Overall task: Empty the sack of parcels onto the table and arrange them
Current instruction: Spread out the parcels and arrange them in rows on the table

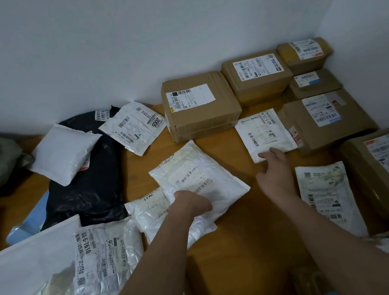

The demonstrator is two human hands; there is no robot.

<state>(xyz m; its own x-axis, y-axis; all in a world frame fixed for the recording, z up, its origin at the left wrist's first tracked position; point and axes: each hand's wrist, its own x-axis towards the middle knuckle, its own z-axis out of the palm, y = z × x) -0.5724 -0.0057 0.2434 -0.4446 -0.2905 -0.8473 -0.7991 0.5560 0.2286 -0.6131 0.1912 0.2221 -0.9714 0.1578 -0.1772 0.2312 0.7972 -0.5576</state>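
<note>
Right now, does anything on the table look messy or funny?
Yes. The cardboard boxes stand neatly along the wall, but on the left the white pouch lies tilted on the black bag, and the white mailers overlap in a heap.

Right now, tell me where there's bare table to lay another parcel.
Bare table runs between the left hand and right hand, up to the big box. A smaller patch lies left of the black bag. The right edge and near-left corner are crowded.

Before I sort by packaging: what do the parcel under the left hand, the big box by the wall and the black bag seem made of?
Parcel: white plastic mailer, glossy, crinkled. Box: brown corrugated cardboard, matte, likely taped. Black bag: thin plastic film, shiny wrinkles.
</note>
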